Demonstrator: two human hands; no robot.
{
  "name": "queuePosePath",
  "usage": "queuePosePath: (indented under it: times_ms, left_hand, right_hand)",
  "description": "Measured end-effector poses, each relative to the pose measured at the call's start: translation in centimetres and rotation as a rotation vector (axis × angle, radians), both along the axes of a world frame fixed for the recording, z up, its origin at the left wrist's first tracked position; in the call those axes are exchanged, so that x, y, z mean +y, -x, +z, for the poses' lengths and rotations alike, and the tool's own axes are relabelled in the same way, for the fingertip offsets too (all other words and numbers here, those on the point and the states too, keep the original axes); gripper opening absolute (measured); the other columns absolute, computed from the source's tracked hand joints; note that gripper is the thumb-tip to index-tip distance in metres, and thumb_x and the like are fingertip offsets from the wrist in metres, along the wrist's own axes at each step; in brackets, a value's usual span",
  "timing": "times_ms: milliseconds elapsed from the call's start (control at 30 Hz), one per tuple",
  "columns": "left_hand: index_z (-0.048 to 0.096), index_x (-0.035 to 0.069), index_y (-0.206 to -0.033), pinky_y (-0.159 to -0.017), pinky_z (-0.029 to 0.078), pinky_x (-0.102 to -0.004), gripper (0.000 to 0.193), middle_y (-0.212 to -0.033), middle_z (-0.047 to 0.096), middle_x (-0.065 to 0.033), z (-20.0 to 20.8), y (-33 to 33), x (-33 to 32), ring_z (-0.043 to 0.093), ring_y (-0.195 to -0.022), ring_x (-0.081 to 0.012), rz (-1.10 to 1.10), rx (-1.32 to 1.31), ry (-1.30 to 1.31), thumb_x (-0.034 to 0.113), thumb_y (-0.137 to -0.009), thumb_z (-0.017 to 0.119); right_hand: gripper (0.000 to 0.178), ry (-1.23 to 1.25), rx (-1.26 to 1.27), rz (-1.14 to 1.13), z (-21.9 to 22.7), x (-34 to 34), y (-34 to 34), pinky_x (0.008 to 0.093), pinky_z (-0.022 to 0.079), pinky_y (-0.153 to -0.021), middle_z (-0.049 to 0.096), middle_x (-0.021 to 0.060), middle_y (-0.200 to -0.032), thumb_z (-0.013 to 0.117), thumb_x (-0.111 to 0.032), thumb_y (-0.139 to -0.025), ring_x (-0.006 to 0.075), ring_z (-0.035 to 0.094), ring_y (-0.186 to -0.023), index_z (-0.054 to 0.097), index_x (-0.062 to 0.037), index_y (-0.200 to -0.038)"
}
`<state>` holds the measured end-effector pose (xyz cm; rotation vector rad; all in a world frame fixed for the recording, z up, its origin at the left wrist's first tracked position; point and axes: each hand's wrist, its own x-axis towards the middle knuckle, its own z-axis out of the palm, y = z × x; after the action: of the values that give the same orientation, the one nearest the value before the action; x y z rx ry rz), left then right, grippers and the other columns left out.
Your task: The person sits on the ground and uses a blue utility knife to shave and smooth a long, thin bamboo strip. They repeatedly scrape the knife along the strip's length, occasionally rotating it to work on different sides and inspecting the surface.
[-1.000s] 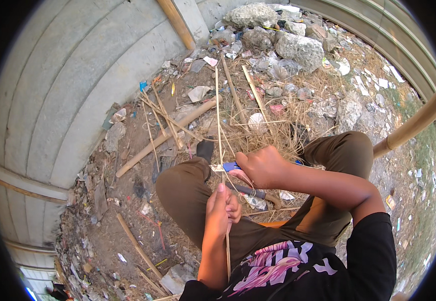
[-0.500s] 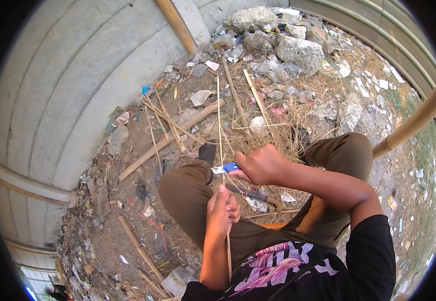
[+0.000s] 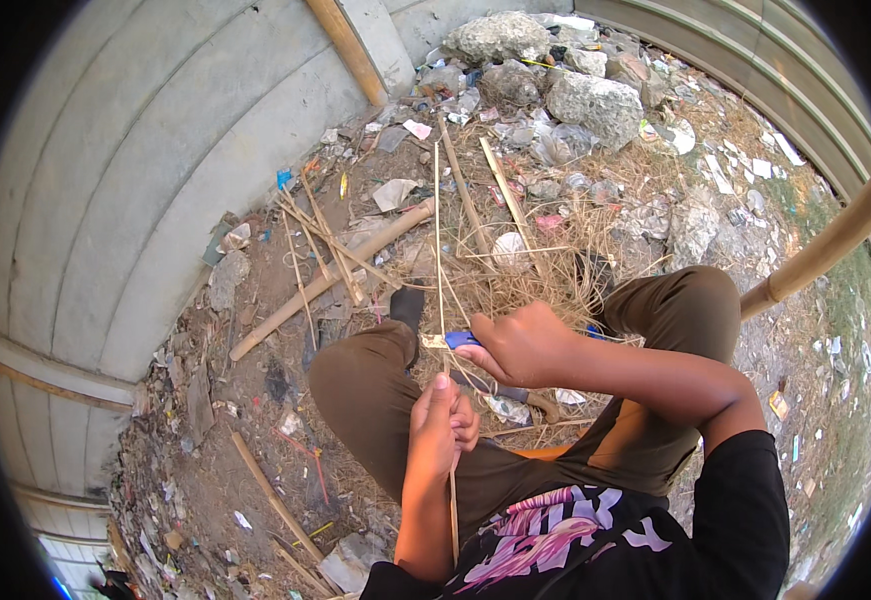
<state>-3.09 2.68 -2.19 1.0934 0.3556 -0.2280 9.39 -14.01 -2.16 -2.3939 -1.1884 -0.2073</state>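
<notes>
A thin bamboo strip runs upright through the middle of the view and passes through my left hand, whose fingers are wrapped round it. Below that hand the strip goes on down toward my shirt. My right hand grips the blue handle of a utility knife just above the left hand. Its blade lies across the strip and touches it. A thin shaving curls off beside the strip, above the knife.
My bent legs frame the work. Beneath my hands lies a dark-bladed tool with a wooden handle. Bamboo pieces, shavings and litter cover the ground. Rocks and a concrete wall stand beyond; a bamboo pole slants at right.
My right hand and the knife have shifted very slightly, with the blade still across the strip. The left hand keeps its hold. The whole view has moved a little.
</notes>
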Motion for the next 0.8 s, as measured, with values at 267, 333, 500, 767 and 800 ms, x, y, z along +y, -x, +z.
queuePosePath:
  times_ms: [267,333,500,767,800]
  left_hand:
    - [0.038,0.014,-0.085,-0.039,0.017,-0.0233,0.04,-0.057,0.029,0.0038,0.3,0.2,0.0,0.024,-0.044,-0.0059,0.065,0.014,0.004,0.048,-0.108,0.039]
    - [0.039,0.014,-0.086,-0.039,0.017,-0.0233,0.04,-0.057,0.028,0.004,0.2,0.3,0.1,0.024,-0.043,-0.006,0.069,0.005,0.004,0.048,-0.108,0.039]
    - [0.039,0.014,-0.085,-0.039,0.017,-0.0229,0.04,-0.057,0.028,0.0038,-0.3,0.0,-0.1,0.025,-0.043,-0.0057,0.072,0.002,0.003,0.046,-0.108,0.039]
    - [0.038,0.014,-0.084,-0.039,0.017,-0.0234,0.04,-0.057,0.028,0.0039,0.2,-0.1,-0.1,0.024,-0.044,-0.006,0.073,0.004,0.004,0.047,-0.107,0.041]
    - [0.037,0.015,-0.084,-0.039,0.017,-0.0233,0.04,-0.057,0.028,0.004,0.5,0.1,-0.3,0.023,-0.044,-0.0058,0.079,0.011,-0.028,0.047,-0.108,0.04]
  right_hand:
    - [0.051,-0.04,-0.07,0.051,-0.5,1.2,0.1,0.043,0.043,-0.038,0.054,0.012,-0.047,0.051,-0.049,-0.1,0.0332,0.056,-0.038,0.054,-0.0043,-0.076]
    - [0.052,-0.015,-0.119,0.083,-0.2,1.0,0.5,0.0421,0.042,-0.037,0.052,0.0113,-0.045,0.052,-0.05,-0.1,0.0325,0.056,-0.038,0.054,-0.0051,-0.073]
    - [0.053,-0.007,-0.078,0.074,-0.6,1.1,-1.0,0.0427,0.042,-0.037,0.05,0.0114,-0.044,0.054,-0.051,-0.098,0.0325,0.056,-0.038,0.055,-0.0046,-0.073]
    - [0.051,0.002,-0.104,0.031,-0.2,0.7,-1.1,0.0424,0.043,-0.038,0.052,0.0112,-0.045,0.052,-0.05,-0.1,0.0329,0.057,-0.039,0.055,-0.0042,-0.077]
    - [0.051,0.018,-0.109,0.074,-0.2,0.8,0.1,0.0425,0.043,-0.038,0.052,0.0111,-0.045,0.051,-0.05,-0.1,0.0328,0.057,-0.039,0.055,-0.0044,-0.077]
